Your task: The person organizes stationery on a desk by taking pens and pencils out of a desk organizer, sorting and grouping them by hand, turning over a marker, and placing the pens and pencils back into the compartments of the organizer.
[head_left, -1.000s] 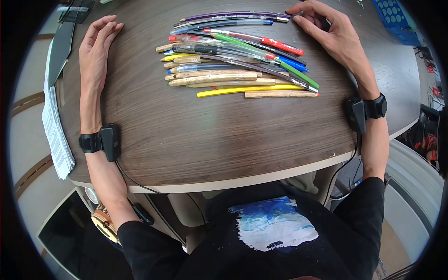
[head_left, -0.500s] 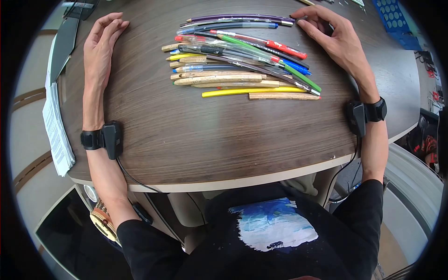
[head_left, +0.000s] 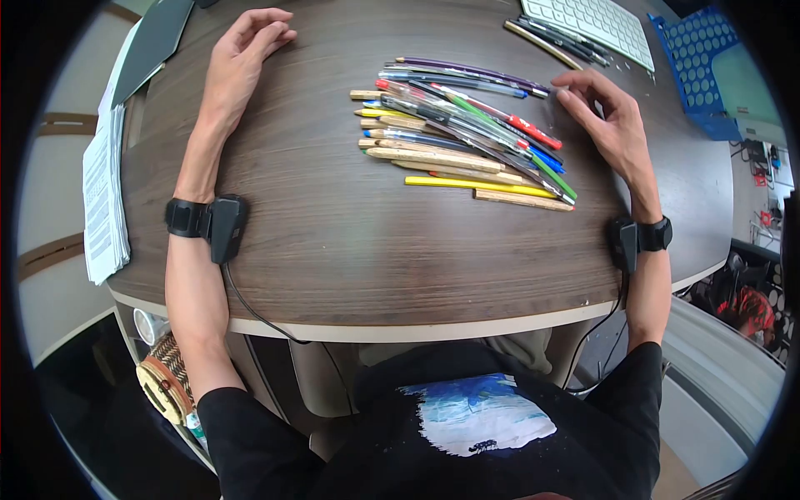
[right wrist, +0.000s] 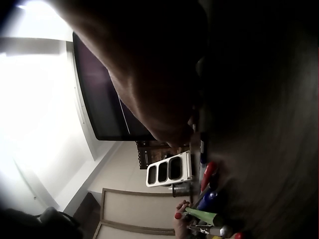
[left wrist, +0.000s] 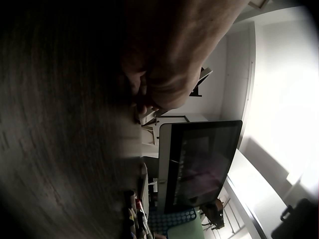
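Observation:
A heap of pencils and pens lies side by side on the dark wooden table in the head view. Along its far side runs a purple pencil (head_left: 467,70), with a red pen (head_left: 535,133) and a green pencil (head_left: 553,177) further in. A yellow pencil (head_left: 475,185) lies on the near side. My right hand (head_left: 612,125) rests at the heap's right end, fingers loosely bent, fingertips right by the purple pencil's end. Left of the heap, my left hand (head_left: 237,71) rests on its edge, relaxed and holding nothing. Both wrist views are dark around the hands.
At the back right are a white keyboard (head_left: 596,23) and several more pens (head_left: 575,40). A blue perforated basket (head_left: 700,62) stands further right. Stacked papers (head_left: 107,208) and a dark folder (head_left: 154,50) line the left edge. A monitor (left wrist: 204,162) stands behind.
The head view has shifted, bringing the keyboard and the pens beside it into sight. Both hands keep about the same place beside the heap, which looks unchanged.

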{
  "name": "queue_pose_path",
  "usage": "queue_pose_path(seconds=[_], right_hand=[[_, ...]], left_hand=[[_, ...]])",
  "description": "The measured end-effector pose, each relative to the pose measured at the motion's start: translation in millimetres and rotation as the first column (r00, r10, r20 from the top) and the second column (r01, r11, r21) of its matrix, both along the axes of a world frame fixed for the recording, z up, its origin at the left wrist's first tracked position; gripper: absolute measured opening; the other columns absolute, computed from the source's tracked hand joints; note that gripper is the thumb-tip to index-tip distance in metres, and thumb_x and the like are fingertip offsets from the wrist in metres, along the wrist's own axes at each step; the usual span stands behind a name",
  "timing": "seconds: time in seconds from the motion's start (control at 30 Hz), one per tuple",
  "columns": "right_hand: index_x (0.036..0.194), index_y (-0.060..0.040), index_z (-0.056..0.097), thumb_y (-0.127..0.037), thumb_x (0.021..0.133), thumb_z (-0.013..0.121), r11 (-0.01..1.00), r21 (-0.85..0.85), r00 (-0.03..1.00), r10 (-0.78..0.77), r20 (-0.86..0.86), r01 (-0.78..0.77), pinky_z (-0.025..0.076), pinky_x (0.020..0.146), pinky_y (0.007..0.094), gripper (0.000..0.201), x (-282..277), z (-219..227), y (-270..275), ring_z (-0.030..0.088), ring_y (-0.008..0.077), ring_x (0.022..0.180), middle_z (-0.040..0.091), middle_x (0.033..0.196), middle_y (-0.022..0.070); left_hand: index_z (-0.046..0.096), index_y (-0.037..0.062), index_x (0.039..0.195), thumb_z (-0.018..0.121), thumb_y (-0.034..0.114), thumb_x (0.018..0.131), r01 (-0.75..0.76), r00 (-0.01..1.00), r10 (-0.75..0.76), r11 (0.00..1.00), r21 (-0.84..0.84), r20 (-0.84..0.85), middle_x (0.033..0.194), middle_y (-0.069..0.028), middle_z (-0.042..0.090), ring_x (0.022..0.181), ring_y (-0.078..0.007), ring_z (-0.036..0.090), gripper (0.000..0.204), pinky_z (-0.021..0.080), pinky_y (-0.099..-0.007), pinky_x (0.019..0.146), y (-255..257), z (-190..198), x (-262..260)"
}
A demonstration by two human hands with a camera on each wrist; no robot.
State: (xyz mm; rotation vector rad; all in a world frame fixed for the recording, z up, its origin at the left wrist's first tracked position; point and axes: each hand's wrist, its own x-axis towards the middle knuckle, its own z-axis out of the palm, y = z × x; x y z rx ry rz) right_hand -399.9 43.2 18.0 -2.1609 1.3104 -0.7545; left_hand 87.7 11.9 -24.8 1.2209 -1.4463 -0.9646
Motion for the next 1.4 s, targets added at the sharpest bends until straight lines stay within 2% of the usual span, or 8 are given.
queue_pose_path(seconds=[0.13, 0.23, 0.33, 0.43, 0.6, 0.77, 0.93, 1.4], right_hand=[[0.101, -0.0044, 0.077, -0.019, 0.095, 0.081, 0.992, 0.059, 0.993, 0.104, 0.058, -0.107, 0.043, 0.072, 0.0252, 0.016, 12, 9, 10, 0.052, 0.0064, 0.077, 0.062, 0.083, -0.0052], [0.107, -0.0056, 0.075, -0.027, 0.082, 0.092, 0.948, 0.088, 0.952, 0.303, 0.034, -0.305, 0.048, 0.084, 0.0301, 0.037, 20, 18, 15, 0.057, 0.0141, 0.093, 0.063, 0.098, 0.0009], [0.114, -0.0075, 0.074, -0.034, 0.075, 0.094, 0.936, 0.096, 0.934, 0.346, -0.089, -0.338, 0.049, 0.09, 0.0358, 0.05, 32, 24, 24, 0.057, 0.0199, 0.099, 0.058, 0.105, 0.0042], [0.114, -0.0072, 0.074, -0.034, 0.076, 0.094, 0.946, 0.124, 0.946, 0.31, -0.091, -0.298, 0.049, 0.09, 0.036, 0.05, 30, 21, 23, 0.056, 0.0198, 0.097, 0.059, 0.105, 0.004], [0.109, -0.0058, 0.077, -0.022, 0.087, 0.088, 0.966, 0.096, 0.97, 0.242, -0.01, -0.24, 0.046, 0.076, 0.0311, 0.03, 30, 15, 20, 0.054, 0.0137, 0.085, 0.062, 0.095, 0.0011], [0.111, -0.0058, 0.077, -0.02, 0.087, 0.088, 0.977, 0.109, 0.983, 0.186, 0.011, -0.186, 0.047, 0.075, 0.0311, 0.03, 25, 11, 17, 0.054, 0.014, 0.083, 0.063, 0.095, 0.0014], [0.114, -0.0064, 0.077, -0.021, 0.087, 0.088, 0.951, 0.008, 0.95, 0.309, -0.037, -0.309, 0.05, 0.079, 0.0335, 0.033, 28, 18, 23, 0.056, 0.0154, 0.086, 0.063, 0.098, 0.0022], [0.111, -0.005, 0.081, -0.011, 0.091, 0.086, 0.981, -0.07, 0.983, 0.182, 0.015, -0.181, 0.05, 0.075, 0.0287, 0.021, 16, 5, 11, 0.057, 0.0116, 0.085, 0.069, 0.1, 0.0012]], left_hand=[[0.068, 0.0007, 0.133, 0.062, 0.021, 0.113, -0.006, 0.999, 0.007, 1.0, -0.022, 0.039, 0.131, -0.0072, 0.067, 0.121, -0.0176, 0.069, 0.029, 0.052, -0.033, 0.115, 0, -5, 2], [0.068, 0.0006, 0.132, 0.062, 0.021, 0.113, -0.004, 0.999, 0.005, 1.0, -0.012, 0.039, 0.13, -0.0064, 0.068, 0.12, -0.0169, 0.069, 0.028, 0.052, -0.0325, 0.115, 1, -2, -1], [0.068, 0.0007, 0.131, 0.062, 0.021, 0.113, 0.003, 0.999, -0.002, 1.0, -0.023, 0.042, 0.128, -0.0055, 0.068, 0.119, -0.016, 0.069, 0.028, 0.053, -0.0322, 0.115, 2, 1, -2], [0.068, 0.0009, 0.131, 0.062, 0.022, 0.113, 0.0, 0.999, 0.001, 1.0, -0.016, 0.053, 0.127, -0.0051, 0.068, 0.119, -0.0156, 0.069, 0.028, 0.053, -0.0322, 0.115, 4, 2, -4], [0.068, 0.0013, 0.132, 0.062, 0.022, 0.113, 0.001, 0.998, -0.001, 1.0, -0.011, 0.068, 0.127, -0.0052, 0.068, 0.119, -0.0156, 0.069, 0.028, 0.053, -0.032, 0.115, 3, 1, -4], [0.067, 0.0012, 0.132, 0.062, 0.022, 0.113, -0.015, 0.997, 0.015, 1.0, -0.005, 0.079, 0.127, -0.0049, 0.067, 0.12, -0.0159, 0.069, 0.029, 0.052, -0.0322, 0.115, 9, 9, -12], [0.067, 0.0013, 0.132, 0.063, 0.022, 0.113, -0.009, 0.998, 0.009, 1.0, -0.009, 0.055, 0.126, -0.0039, 0.067, 0.119, -0.0157, 0.069, 0.029, 0.052, -0.0323, 0.115, 8, 4, -7], [0.068, 0.0019, 0.133, 0.061, 0.022, 0.114, -0.01, 0.996, 0.012, 1.0, -0.019, 0.088, 0.126, -0.0043, 0.067, 0.12, -0.016, 0.069, 0.028, 0.053, -0.0321, 0.115, 9, 10, -11]])
